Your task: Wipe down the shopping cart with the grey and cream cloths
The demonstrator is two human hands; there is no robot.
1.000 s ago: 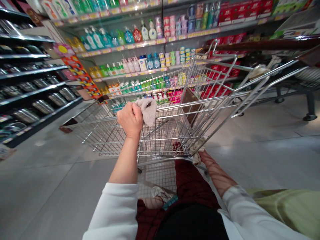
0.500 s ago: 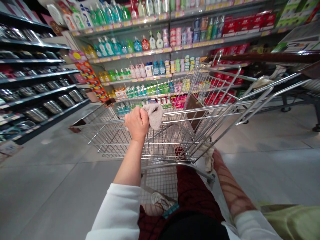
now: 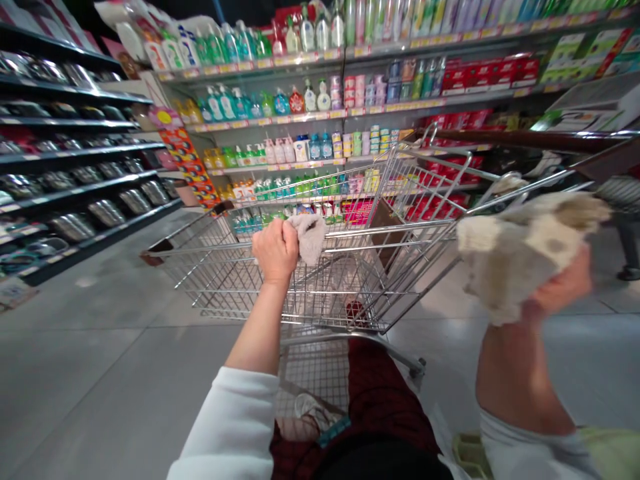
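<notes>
Filling the upper half of the frame: stocked shelving (image 3: 273, 120), with bottles and boxes in rows. At the upper left: dark racks (image 3: 85, 192) of shiny metal ware. Across the centre: a wire shopping cart (image 3: 320, 293), with a brown panel (image 3: 386, 237) right of the middle and a caster (image 3: 416, 368) lower down. In judgement, liable to roll; best steadied by a firm, even hold on the top rail (image 3: 350, 233), without sideways push.

At the right of the frame: a stained beige cloth (image 3: 520, 257), bunched and blurred, loose folds hanging down. Contact with the cart's metal: not determinable from this view. Recommended: gather in the hanging folds against snagging on wire, keep the cleaner face outward, and apply even pressure wherever laid against a bar.

Beneath that cloth, right of frame: the right hand (image 3: 563, 287), closed on the fabric from below; fingertips hidden, exact tightness not established.

Left of centre: the left hand (image 3: 275, 250), curled into a fist over the top rail. Smallest, projecting from the thumb side of that fist: a grey cloth (image 3: 307, 243), draped against the rail and apparently pinned there; advisable to keep clear of the wire gaps.
</notes>
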